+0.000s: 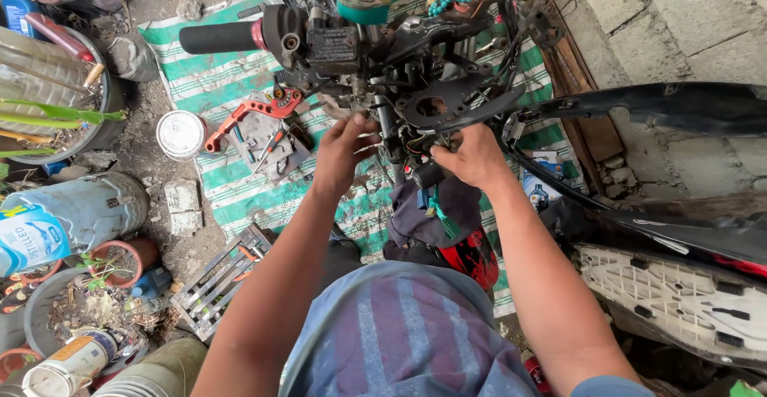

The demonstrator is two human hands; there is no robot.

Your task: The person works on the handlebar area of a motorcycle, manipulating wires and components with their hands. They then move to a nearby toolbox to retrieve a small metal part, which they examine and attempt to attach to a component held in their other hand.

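Wiring bundle (415, 145) at 12 o'clock under stripped handlebar (319, 41), fairing already off. Left hand (343, 151) fingers curled, touching it; right hand (471, 157) pinching a connector. Orange lever (252, 113), tools on mat (232, 189) at 10 o'clock. Reassembly not started.

Two hands: left hand (342, 151), right hand (471, 157). One orange lever (252, 111). One white tin lid (181, 134). One handlebar grip (217, 37).

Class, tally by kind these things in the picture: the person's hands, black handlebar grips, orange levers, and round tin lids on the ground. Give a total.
hands: 2, left, right
black handlebar grip: 1
orange lever: 1
round tin lid: 1
Total: 5
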